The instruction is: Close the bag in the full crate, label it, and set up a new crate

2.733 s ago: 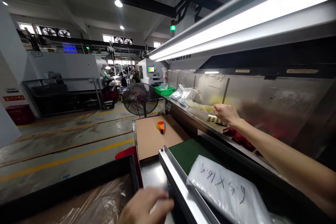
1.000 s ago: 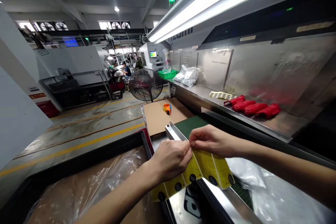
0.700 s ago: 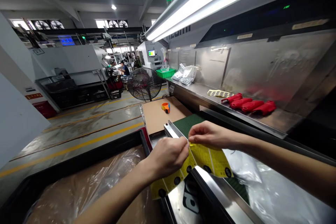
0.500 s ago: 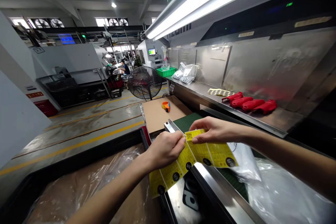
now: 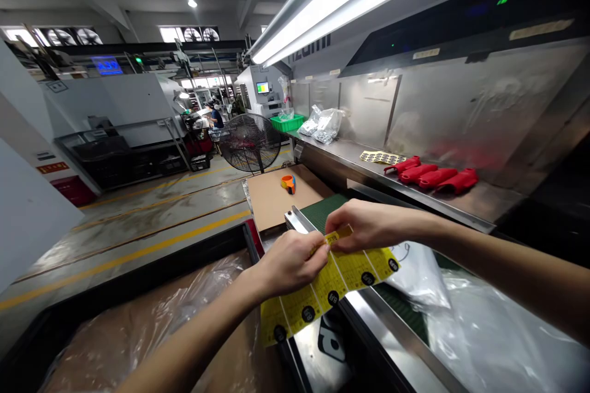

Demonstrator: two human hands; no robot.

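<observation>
A strip of yellow labels (image 5: pixel 322 288) with black round marks hangs between both hands above the steel rail (image 5: pixel 391 344) of a conveyor. My left hand (image 5: pixel 288 264) pinches the strip near its upper edge. My right hand (image 5: pixel 364 227) pinches one yellow label (image 5: pixel 334 237) that is bent up from the strip's top. Both hands are closed in a pinch, almost touching each other.
Clear plastic bags (image 5: pixel 461 313) lie on the green belt (image 5: pixel 327 212). A lined black crate (image 5: pixel 138 319) sits at lower left. Red parts (image 5: pixel 433 178) and a sticker sheet (image 5: pixel 380 157) rest on the steel shelf. A tape roll (image 5: pixel 288 183) lies on cardboard; a fan (image 5: pixel 249 144) stands beyond.
My right hand came back from the shelf with the yellow strip. Since a second ago it has lifted one label up from the strip while the left hand holds the strip.
</observation>
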